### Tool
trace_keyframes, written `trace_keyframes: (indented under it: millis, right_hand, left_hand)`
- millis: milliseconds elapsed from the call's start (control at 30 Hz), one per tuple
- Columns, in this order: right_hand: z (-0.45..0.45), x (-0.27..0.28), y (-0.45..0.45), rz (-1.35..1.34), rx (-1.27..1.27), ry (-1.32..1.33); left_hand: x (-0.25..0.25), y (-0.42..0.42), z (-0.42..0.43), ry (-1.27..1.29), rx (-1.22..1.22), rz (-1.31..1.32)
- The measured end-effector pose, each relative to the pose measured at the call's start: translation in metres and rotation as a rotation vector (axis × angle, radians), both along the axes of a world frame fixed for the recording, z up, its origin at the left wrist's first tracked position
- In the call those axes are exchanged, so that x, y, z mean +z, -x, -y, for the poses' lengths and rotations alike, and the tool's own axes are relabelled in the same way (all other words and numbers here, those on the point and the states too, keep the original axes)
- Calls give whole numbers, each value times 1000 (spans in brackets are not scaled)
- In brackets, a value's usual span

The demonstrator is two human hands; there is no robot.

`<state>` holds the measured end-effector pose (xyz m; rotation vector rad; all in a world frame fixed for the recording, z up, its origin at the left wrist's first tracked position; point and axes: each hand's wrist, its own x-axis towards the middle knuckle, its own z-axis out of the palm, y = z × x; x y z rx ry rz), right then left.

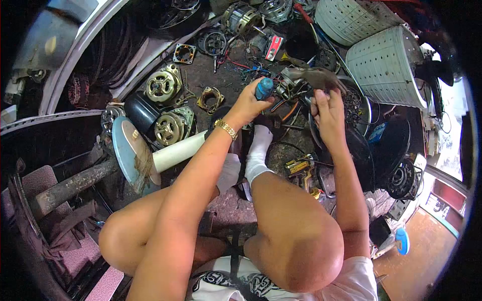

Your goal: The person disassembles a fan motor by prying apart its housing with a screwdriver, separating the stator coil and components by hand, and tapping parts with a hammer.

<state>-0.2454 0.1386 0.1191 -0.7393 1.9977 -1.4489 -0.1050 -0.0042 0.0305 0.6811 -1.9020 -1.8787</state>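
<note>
My left hand (249,104) is closed round the blue handle (264,88) of a tool, whose far end I cannot make out. To the right, my right hand (329,113) has its fingers bent at a dark, brownish elongated piece (321,78); whether it grips this piece is unclear. Between the hands and beyond them lie a small metal part (287,83) and an orange strip (290,112). A metal basin (368,108) full of small parts stands just right of my right hand.
Motors (163,86) and a metal ring (210,100) lie at the left. A yellow drill (301,166) rests between my foot and right forearm. Perforated white drums (381,65) stand at the upper right. A fan base (131,153) with a white tube is beside my left arm.
</note>
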Motion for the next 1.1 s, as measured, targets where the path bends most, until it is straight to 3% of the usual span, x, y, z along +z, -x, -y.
trace_keyframes:
  millis: [100, 167, 233, 300, 367, 433, 500, 600, 700, 800, 900, 1100]
  right_hand:
    - [11, 13, 3, -33, 139, -39]
    - [23, 58, 3, -344, 197, 51]
    - [25, 106, -8, -295, 30, 160]
    - [19, 100, 0, -323, 9, 229]
    - [14, 47, 10, -1010, 409, -133]
    - [21, 36, -3, -549, 312, -332]
    - [21, 48, 6, -669, 292, -241]
    - [23, 81, 5, -395, 80, -34]
    - [21, 77, 15, -512, 44, 52]
    - [15, 61, 15, -486, 91, -19]
    - [12, 58, 8, -401, 102, -108]
    - [12, 58, 7, -563, 221, -129]
  left_hand:
    - [-1, 3, -6, -184, -70, -13]
    - [5, 6, -14, -184, -22, -28]
    - [5, 7, -18, -184, 34, -48]
    - [-1, 6, -15, -78, 28, -42]
    - [10, 6, -15, -100, 24, -72]
    - [0, 3, -11, -84, -52, 51]
    - [-11, 2, -12, -38, 9, 12]
    - [-15, 7, -6, -82, 30, 34]
    - [-8, 5, 2, -78, -45, 21]
    - [-4, 5, 2, -180, -86, 20]
    - [-4, 7, 7, -110, -200, 16]
    - [-13, 14, 15, -182, -327, 77]
